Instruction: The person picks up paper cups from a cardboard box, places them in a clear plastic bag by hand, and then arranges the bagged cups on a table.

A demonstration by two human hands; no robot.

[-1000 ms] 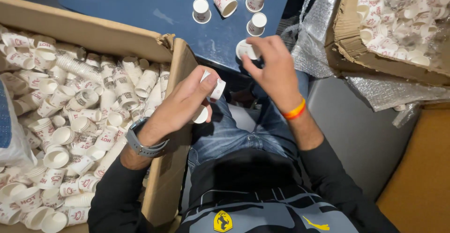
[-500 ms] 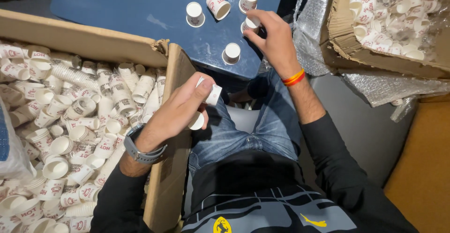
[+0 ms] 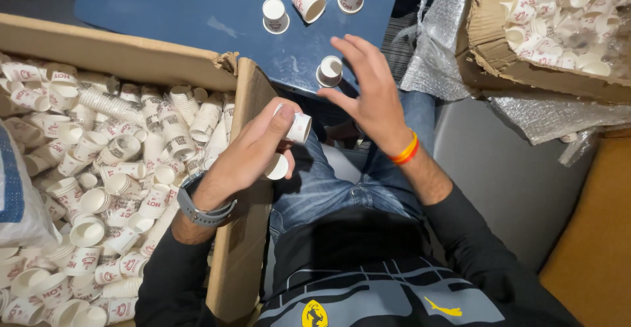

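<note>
Four small paper cups point(image 3: 329, 70) are already standing or lying on the blue counter point(image 3: 197, 18). The left hand point(image 3: 253, 149) is gripping further cups point(image 3: 299, 128) just below the counter; the right hand point(image 3: 371, 93) is hovering spread and empty. Left of the counter, an open cardboard box point(image 3: 250, 189) is holding many red-printed white cups, seemingly left to handle.

The left hand point(image 3: 253, 153) grips a small white paper cup with red print point(image 3: 299, 128) between thumb and fingers. The right hand point(image 3: 368, 93), fingers spread and holding nothing, hovers near an upside-down white paper cup point(image 3: 329, 71) standing on the dark blue tabletop point(image 3: 177, 11).
</note>
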